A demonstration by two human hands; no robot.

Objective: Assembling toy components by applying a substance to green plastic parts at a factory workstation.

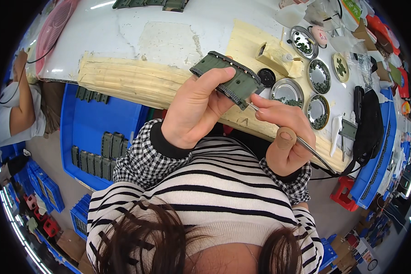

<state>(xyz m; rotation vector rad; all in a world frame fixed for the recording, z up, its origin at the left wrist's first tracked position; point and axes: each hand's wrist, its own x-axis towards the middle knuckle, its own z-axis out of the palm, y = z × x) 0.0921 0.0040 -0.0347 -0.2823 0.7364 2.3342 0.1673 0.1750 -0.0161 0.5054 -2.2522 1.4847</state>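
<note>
My left hand (192, 105) is closed around a dark green toy tank hull (236, 83), the thumb lying on its flat face and the fingers behind it. Dark chain-like tracks run along two of its long edges. In my right hand (285, 130) is a slim metal hand tool (316, 154), its shaft slanting down to the right past the palm. The tool's thin end meets the hull's lower right corner, or is very close to it; fingertips hide part of this. A tan bandage wraps my right thumb.
Round metal dishes (291, 79) of small green parts stand right of the hull, near a small black round lid (266, 77) and a yellowish block (281, 59). Left below the table edge, a blue bin (96, 121) holds several green hulls. Another person's arm (25, 98) shows far left.
</note>
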